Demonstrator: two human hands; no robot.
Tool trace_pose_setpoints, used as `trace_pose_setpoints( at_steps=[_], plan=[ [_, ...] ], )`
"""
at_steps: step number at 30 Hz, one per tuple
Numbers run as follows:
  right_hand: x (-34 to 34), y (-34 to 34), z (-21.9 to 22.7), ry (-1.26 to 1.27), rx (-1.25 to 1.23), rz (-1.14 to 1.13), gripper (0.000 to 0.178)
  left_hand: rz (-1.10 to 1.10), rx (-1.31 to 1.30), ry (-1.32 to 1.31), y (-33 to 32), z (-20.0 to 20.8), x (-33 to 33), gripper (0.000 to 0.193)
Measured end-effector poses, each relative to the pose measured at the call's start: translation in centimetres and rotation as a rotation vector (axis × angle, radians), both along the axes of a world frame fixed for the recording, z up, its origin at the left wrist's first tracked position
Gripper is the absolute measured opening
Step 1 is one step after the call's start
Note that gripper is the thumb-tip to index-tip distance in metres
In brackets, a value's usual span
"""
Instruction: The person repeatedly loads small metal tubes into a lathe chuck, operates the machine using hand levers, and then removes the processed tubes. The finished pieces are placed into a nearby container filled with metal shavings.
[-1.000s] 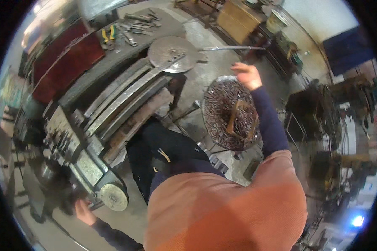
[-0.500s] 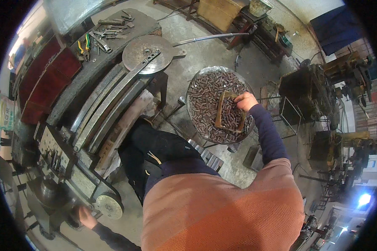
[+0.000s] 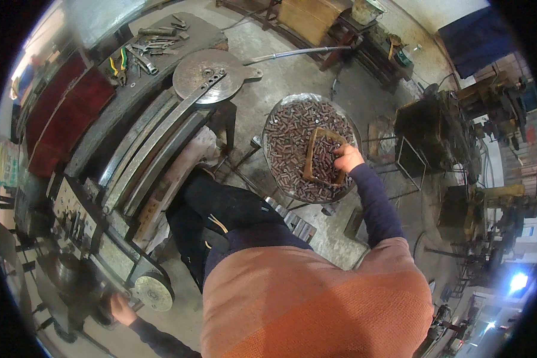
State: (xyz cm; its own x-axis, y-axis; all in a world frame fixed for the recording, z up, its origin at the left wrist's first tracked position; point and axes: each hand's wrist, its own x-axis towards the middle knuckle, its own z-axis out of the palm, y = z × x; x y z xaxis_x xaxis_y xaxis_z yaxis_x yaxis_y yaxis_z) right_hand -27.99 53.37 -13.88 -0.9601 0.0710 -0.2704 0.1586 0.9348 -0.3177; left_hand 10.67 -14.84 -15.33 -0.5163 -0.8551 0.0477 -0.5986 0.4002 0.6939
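A round pan (image 3: 269, 170) on a stand to my right is heaped with short brownish metal pieces (image 3: 287, 134). On the heap lies a rectangular yellowish-brown open tray (image 3: 309, 160) with more of these pieces inside. My right hand (image 3: 348, 159) is over the tray's right side, its fingers drawn together at the pieces. Whatever they pinch is too small to make out. At the lower left, my left hand (image 3: 122, 309) rests against a dark rounded part of the machine (image 3: 104, 307), next to a round metal disc (image 3: 153, 292). Its fingertips are hidden there.
The machine's long steel bars (image 3: 155, 149) run up to a flat round plate (image 3: 200, 76) with a long handle (image 3: 304, 52). Pliers (image 3: 120, 67) and wrenches (image 3: 142, 59) lie on its bed. A metal frame (image 3: 413, 162) stands right of the pan.
My right hand has shifted slightly nearer to me and left, from the tray's far right edge to farther down its right side. My left hand stays at the machine.
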Motion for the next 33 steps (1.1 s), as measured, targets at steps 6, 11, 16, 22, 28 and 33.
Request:
trace_pose_setpoints(
  at_steps=[6,11,16,22,28,33],
  plan=[
    [0.5,1.0,-0.1,0.325,-0.15,0.232,0.031,-0.178,0.112,-0.017,-0.1,1.7,-0.3,0.029],
    [-0.7,-5.8,3.1,0.249,-0.663,0.301,0.048,-0.176,-0.122,-0.142,1.0,8.7,0.1,0.034],
    [0.6,-22.6,9.3,0.231,-1.175,0.932,0.038,-0.247,0.049,0.2,9.9,16.8,-8.7,0.024],
    [5.4,-35.7,12.2,-0.059,-1.347,1.331,0.063,-0.646,0.359,0.389,15.8,18.2,-15.1,0.019],
    [7.0,-38.6,13.1,-0.102,-1.406,1.522,0.061,-0.558,0.635,0.541,17.1,16.2,-14.3,0.026],
    [7.4,-38.9,13.1,-0.094,-1.382,1.529,0.061,-0.573,0.688,0.581,17.3,16.0,-14.3,0.027]
  ],
)
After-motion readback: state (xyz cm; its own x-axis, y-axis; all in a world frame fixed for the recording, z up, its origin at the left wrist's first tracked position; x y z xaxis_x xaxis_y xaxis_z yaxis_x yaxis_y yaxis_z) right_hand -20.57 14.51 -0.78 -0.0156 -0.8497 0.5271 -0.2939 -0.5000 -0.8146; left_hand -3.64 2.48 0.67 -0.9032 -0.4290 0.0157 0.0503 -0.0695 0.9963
